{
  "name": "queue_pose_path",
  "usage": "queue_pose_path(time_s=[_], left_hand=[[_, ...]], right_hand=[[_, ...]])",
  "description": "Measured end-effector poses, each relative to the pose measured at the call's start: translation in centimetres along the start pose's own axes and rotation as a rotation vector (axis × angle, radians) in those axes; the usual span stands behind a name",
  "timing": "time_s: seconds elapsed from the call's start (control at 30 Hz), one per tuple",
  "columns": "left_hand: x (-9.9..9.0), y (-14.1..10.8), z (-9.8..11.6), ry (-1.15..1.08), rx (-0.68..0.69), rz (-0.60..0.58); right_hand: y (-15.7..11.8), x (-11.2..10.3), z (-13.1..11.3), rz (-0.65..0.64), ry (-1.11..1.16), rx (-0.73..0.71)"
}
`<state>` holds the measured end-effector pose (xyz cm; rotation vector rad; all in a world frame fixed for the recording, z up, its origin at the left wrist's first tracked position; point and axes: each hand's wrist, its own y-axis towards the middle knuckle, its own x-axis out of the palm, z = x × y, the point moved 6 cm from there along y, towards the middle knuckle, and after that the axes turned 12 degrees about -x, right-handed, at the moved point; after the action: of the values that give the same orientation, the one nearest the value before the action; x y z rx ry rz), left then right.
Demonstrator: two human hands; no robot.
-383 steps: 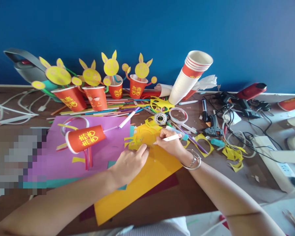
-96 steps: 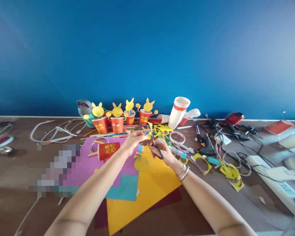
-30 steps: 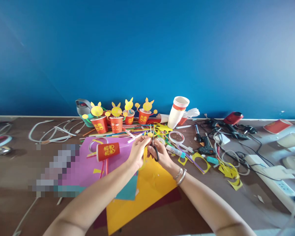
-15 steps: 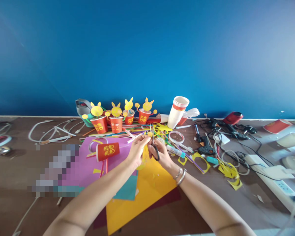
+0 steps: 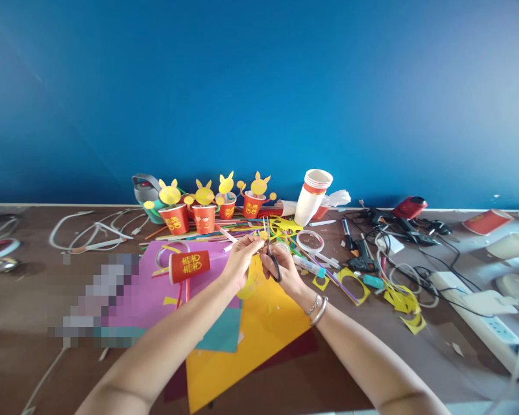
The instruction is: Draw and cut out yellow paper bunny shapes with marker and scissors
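My left hand [image 5: 241, 259] pinches a small yellow paper piece [image 5: 263, 235] between thumb and fingers. My right hand [image 5: 288, 271] is closed round the black handles of a pair of scissors [image 5: 269, 242], whose blades point away from me beside the yellow piece. Both hands are above an orange sheet of paper [image 5: 268, 328]. Left of my left hand, a red paper cup [image 5: 190, 265] lies on its side on a purple sheet [image 5: 142, 297], with red strips below it. A teal sheet [image 5: 222, 331] lies partly under my left forearm.
Several red cups with yellow animal-head cutouts [image 5: 205, 196] stand along the blue wall. Stacked white cups [image 5: 311, 199] lean at their right. Glue guns [image 5: 363, 256], cables, yellow scraps [image 5: 353, 287] and a power strip [image 5: 480, 323] are at right. White cables [image 5: 97, 236] lie left.
My left hand has shifted very slightly with the yellow piece near the scissor blades. Otherwise the scene looks the same.
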<state>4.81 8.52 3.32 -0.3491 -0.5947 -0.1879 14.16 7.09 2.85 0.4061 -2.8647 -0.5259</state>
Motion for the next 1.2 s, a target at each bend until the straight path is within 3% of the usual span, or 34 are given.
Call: queue_pose_path(time_s=[0.17,0.37,1.2], left_hand=[[-0.9,0.5,0.4,0.082,0.023,0.08],[-0.7,0.7,0.8,0.073,0.012,0.021],[-1.6,1.4,1.8,0.151,-0.029,-0.031]], right_hand=[[0.0,-0.2,0.5,-0.014,0.006,0.001],[0.0,-0.3,0.6,-0.025,0.019,0.002],[0.1,0.0,-0.1,-0.077,0.03,-0.01]])
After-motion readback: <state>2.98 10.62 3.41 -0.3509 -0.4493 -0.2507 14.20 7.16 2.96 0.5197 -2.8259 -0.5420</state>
